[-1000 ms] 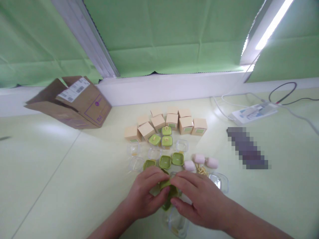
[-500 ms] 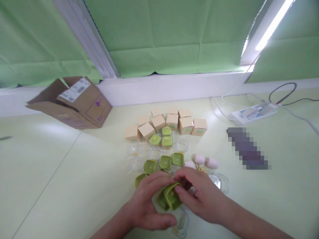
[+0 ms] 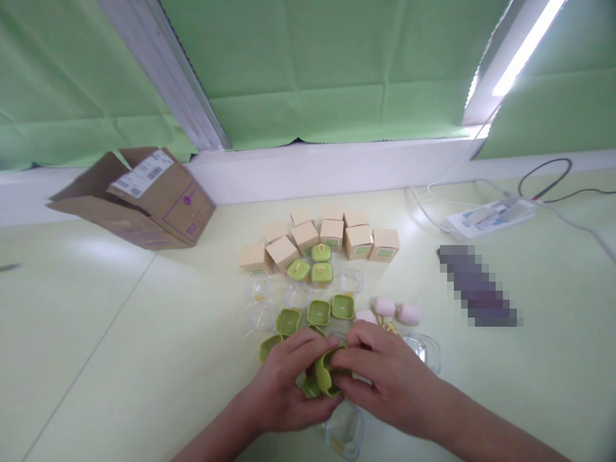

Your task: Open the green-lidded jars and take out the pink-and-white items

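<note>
Near the bottom centre, my left hand (image 3: 283,385) curls its thumb and fingers around a green lid (image 3: 325,375). My right hand (image 3: 385,378) grips the same lid from the right, its fingertips pressed into the hollow side. Another green piece (image 3: 312,386) shows just behind it; whether it is held or lying on the table I cannot tell. Below the hands lies a clear container (image 3: 345,431). Beyond my fingers sit several green lids (image 3: 318,312), hollow side up. Pink cylinders (image 3: 409,314) with yellow loops (image 3: 389,327) lie beside my right hand.
Several small tan boxes (image 3: 332,232) stand behind closed green-lidded containers (image 3: 322,274). Clear containers (image 3: 298,296) lie about. An open carton (image 3: 187,212) is at the left. A power strip (image 3: 488,218) with cables and a blurred dark object (image 3: 476,285) are at the right.
My left thumb has closed up against the green lid. The fingers of my right hand have moved into its hollow, and the lid has turned and been squeezed narrower.
</note>
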`<state>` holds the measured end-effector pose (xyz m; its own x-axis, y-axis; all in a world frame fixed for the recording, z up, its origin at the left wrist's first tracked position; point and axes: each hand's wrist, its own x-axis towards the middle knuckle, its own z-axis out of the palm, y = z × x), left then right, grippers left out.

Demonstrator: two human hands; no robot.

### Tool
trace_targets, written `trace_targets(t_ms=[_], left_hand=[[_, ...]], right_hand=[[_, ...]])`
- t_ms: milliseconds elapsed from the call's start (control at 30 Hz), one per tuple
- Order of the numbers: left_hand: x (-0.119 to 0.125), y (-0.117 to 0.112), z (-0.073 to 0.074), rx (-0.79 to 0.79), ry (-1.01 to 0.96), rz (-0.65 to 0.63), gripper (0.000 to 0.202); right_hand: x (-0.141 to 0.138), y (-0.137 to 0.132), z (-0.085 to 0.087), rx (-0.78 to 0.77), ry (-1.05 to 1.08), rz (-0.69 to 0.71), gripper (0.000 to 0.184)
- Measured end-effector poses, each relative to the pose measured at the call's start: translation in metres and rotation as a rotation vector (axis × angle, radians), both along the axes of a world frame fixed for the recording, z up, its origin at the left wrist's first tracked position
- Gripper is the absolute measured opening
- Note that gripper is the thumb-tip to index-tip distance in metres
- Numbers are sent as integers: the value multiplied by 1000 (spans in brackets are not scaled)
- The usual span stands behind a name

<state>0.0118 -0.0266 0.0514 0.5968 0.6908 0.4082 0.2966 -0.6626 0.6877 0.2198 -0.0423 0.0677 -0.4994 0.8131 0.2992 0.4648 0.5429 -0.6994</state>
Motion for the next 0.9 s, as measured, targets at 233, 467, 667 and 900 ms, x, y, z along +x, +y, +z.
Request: trace_targets(t_ms=[233, 467, 667, 900], left_hand=[[1, -3, -6, 17, 15, -24, 63], [0, -2, -11, 17, 15, -30, 64], [1, -2, -13, 18, 19, -28, 62], [2, -3, -11, 41, 70, -29, 58]], right_hand=[[2, 3, -7, 162, -168, -18, 17], [-1, 2, -8, 353, -158, -41, 30], [-5, 1, -8, 392, -131, -46, 38], [-6, 2, -9, 377, -85, 4, 38]])
